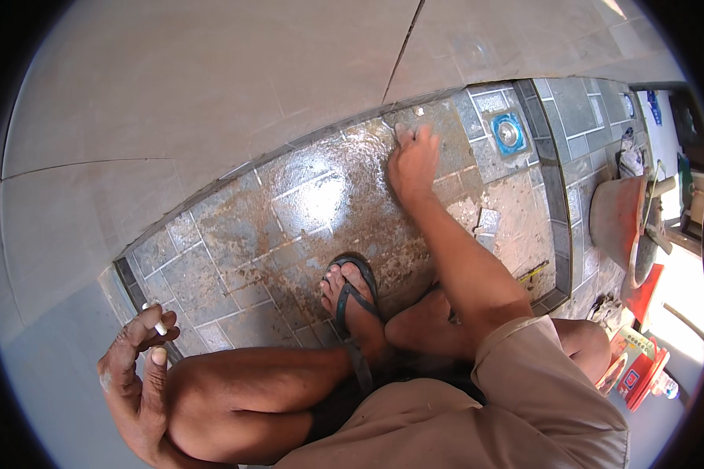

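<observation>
My left hand (139, 383) is beside my left knee, with a short white cigarette (158, 322) pinched between its fingers. My right hand (414, 162) reaches far forward, to the wet tiled floor (305, 191) close to the foot of the wall. Its fingers are curled down at the floor. Whatever they hold, if anything, is too small or hidden to make out. Muddy brown water and grit lie over the grey tiles and their pale joints. A small whitish bit (419, 111) lies just beyond the fingers.
Large beige tiles cover the wall (211, 86) ahead. A floor drain (508, 134) with a blue surround lies right of my hand. Further right are a raised dark sill (554, 187), a reddish bucket (616, 219) and a red-and-white package (637, 375). My sandalled foot (352, 293) stands on the tiles.
</observation>
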Available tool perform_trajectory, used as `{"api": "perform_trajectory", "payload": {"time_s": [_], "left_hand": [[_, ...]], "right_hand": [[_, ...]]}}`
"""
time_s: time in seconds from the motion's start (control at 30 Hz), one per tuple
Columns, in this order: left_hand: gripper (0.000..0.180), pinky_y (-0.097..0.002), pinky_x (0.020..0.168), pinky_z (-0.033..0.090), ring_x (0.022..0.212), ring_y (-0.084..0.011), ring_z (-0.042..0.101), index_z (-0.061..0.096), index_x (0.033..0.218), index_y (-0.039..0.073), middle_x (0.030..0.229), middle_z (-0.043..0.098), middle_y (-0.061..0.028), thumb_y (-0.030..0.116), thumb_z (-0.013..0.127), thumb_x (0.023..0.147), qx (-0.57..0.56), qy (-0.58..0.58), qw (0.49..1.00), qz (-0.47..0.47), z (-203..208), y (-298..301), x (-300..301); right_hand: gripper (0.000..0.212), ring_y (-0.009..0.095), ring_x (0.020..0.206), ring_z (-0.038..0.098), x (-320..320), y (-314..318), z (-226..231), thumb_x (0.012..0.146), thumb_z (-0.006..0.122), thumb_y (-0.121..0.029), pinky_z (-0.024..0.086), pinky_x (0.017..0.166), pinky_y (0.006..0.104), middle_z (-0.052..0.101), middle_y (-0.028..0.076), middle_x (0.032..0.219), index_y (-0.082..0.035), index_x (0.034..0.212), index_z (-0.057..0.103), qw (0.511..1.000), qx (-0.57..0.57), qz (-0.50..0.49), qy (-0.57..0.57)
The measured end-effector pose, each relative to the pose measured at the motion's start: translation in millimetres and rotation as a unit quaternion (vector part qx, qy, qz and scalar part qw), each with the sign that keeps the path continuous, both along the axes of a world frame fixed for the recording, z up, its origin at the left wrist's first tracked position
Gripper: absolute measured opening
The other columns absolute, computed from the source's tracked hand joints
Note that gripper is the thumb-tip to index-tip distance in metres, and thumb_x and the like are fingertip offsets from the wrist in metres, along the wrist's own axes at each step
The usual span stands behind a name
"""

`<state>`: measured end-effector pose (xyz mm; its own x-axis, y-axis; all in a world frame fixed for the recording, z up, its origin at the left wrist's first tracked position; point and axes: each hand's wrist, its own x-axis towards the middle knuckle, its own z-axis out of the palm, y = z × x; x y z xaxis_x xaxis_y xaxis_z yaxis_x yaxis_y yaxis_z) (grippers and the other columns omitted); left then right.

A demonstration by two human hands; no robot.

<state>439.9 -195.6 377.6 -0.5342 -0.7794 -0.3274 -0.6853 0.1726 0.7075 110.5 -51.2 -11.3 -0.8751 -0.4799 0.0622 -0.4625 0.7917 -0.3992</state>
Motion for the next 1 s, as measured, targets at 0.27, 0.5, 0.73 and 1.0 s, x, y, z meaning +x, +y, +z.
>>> {"api": "perform_trajectory", "payload": {"time_s": [0.27,0.5,0.73,1.0], "left_hand": [[0.042,-0.0422,0.103,0.051,0.112,-0.0308,0.070,0.063,0.137,-0.006,0.122,0.072,-0.0206,0.015,0.067,0.100,-0.005,-0.006,1.000,0.006,0,4,-3],[0.041,-0.0421,0.103,0.052,0.111,-0.0300,0.070,0.064,0.136,-0.005,0.122,0.071,-0.0204,0.017,0.066,0.102,-0.026,-0.021,0.998,-0.043,0,-1,-3],[0.041,-0.0427,0.104,0.052,0.113,-0.0307,0.069,0.064,0.136,-0.006,0.122,0.071,-0.0214,0.018,0.064,0.103,-0.026,-0.011,0.999,-0.026,-1,4,-5],[0.042,-0.0434,0.105,0.052,0.115,-0.0316,0.068,0.063,0.136,-0.007,0.123,0.071,-0.0225,0.019,0.061,0.104,-0.031,-0.014,0.999,-0.037,-1,4,-9]], "right_hand": [[0.046,0.031,0.116,0.050,-2,-11,1,0.098,0.059,-0.013,0.042,0.097,0.0469,0.056,0.008,0.123,-0.023,0.142,0.068,0.998,0.034,-0.009,-0.044],[0.046,0.030,0.116,0.049,0,-16,3,0.100,0.057,-0.013,0.040,0.097,0.0464,0.056,0.006,0.122,-0.024,0.143,0.067,0.997,0.031,-0.038,-0.066],[0.043,0.031,0.115,0.050,6,-15,-5,0.101,0.058,-0.015,0.040,0.096,0.0465,0.055,0.009,0.119,-0.021,0.142,0.068,0.997,-0.065,-0.002,-0.037],[0.044,0.033,0.116,0.049,17,-17,-5,0.099,0.058,-0.014,0.039,0.097,0.0497,0.055,0.010,0.120,-0.021,0.141,0.069,0.998,0.023,-0.034,-0.040]]}}
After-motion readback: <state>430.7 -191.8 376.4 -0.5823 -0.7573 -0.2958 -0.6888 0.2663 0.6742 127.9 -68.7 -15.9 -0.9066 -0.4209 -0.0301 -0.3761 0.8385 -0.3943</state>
